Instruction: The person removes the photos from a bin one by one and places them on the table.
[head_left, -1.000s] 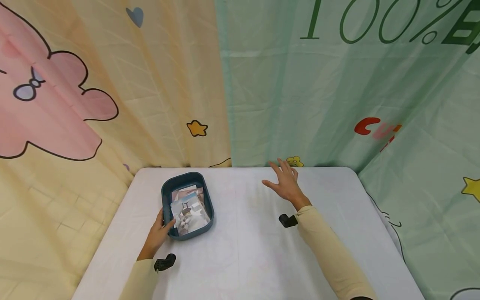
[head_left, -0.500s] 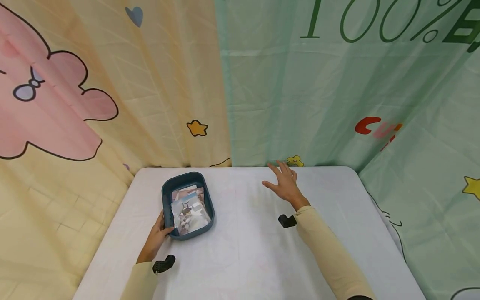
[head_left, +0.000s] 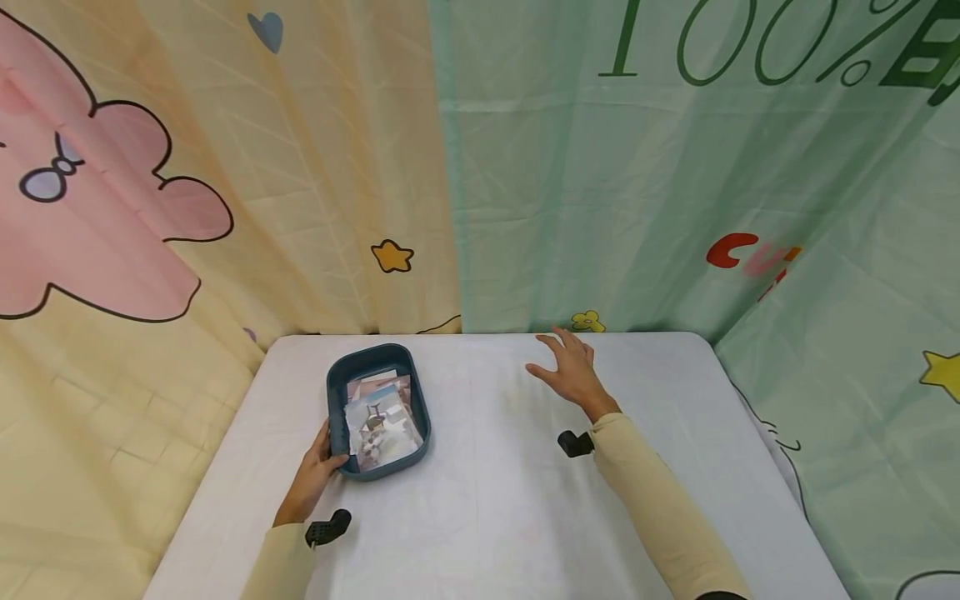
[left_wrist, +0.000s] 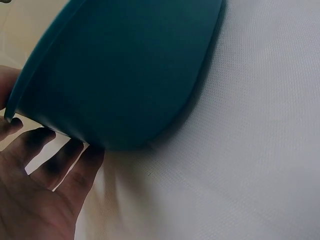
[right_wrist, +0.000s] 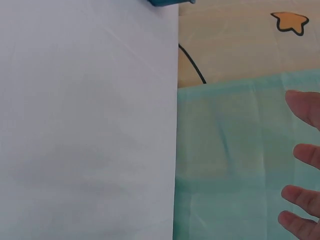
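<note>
A dark blue-green plastic basin (head_left: 417,377) sits on the left half of the table, holding a small pile of printed cards or photos (head_left: 386,425). My left hand (head_left: 309,482) pinches the basin's near left side, thumb over the rim and fingers against the outer wall. The left wrist view shows those fingertips (left_wrist: 92,152) touching the outside of the basin (left_wrist: 125,70). Over the far right part of the table, my right hand (head_left: 573,372) is held with its fingers spread and holds nothing. Its fingers (right_wrist: 302,197) appear at the edge of the right wrist view.
A white cloth covers the table (head_left: 480,517). Printed curtains (head_left: 540,208) hang right behind its far edge and along both sides. A black wrist camera (head_left: 328,527) juts from the left sleeve, and another black camera (head_left: 575,443) from the right sleeve.
My left thumb has drawn back a little toward the basin's rim. The basin has shifted very slightly right. My right fingertips have dipped slightly.
</note>
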